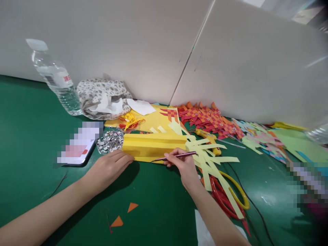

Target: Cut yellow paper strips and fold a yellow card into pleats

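A yellow sheet of paper (153, 140) with lengthwise creases lies across the table in front of me. My left hand (112, 167) holds its lower left corner, fingers together; the thumb is hidden. In my right hand (180, 165) a slim dark purple pen (186, 154) is gripped, its tip resting at the paper's lower edge. Just beyond my left hand is a clear pack of googly eyes (110, 141). Pale yellow paper strips (205, 159) fan out beside my right hand. Red-handled scissors (222, 196) lie partly under those strips.
Behind are a water bottle (57, 80), a patterned cloth pouch (102, 87) and several woven red-orange paper fish (205, 118) along the wall. A phone (80, 143) lies left. A yellow glue gun (211, 138) and its black cord are right. Orange paper scraps (118, 221) lie nearer me.
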Demonstrator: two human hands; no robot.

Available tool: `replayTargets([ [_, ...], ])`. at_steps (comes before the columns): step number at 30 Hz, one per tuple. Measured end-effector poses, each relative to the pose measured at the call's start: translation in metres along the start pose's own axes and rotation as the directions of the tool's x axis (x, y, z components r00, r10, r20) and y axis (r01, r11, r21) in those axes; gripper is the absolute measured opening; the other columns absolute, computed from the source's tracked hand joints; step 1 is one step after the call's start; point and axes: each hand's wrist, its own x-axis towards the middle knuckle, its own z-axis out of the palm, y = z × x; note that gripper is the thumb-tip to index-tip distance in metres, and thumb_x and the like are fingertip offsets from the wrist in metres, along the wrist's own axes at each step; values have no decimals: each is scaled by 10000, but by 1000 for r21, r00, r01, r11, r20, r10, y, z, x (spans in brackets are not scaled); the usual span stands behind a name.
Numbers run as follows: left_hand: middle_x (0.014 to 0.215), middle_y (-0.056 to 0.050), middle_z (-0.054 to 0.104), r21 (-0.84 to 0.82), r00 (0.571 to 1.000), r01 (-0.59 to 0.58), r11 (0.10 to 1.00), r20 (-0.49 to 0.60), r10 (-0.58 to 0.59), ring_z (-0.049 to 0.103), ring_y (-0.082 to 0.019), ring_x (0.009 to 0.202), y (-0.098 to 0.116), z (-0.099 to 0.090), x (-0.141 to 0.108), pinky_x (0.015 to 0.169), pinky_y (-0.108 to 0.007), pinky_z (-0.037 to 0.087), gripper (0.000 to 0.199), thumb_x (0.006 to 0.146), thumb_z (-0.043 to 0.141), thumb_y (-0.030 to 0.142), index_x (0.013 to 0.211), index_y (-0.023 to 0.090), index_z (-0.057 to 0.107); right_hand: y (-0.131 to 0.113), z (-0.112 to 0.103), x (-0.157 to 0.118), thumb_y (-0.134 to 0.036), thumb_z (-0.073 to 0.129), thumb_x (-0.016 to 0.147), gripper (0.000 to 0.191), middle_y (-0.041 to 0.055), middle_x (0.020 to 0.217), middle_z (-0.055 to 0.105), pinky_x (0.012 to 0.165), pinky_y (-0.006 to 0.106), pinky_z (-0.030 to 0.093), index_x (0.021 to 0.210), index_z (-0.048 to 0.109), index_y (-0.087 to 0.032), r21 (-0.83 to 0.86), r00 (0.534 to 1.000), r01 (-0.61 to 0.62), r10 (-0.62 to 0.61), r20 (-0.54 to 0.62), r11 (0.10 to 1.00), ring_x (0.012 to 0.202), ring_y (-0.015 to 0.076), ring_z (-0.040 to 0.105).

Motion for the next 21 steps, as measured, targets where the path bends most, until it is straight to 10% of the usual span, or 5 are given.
replayTargets([
  [21,1086,-77,698,-77,974,-215,974,61,220,656,-188,973,9,-9,9,871,-324,549,291,930,413,187,1099,161,649,-2,6,-9,-387,705,726,226,-9,585,618,541,268,472,660,586,-206,-93,984,172,-167,65,981,554,149,585],
])
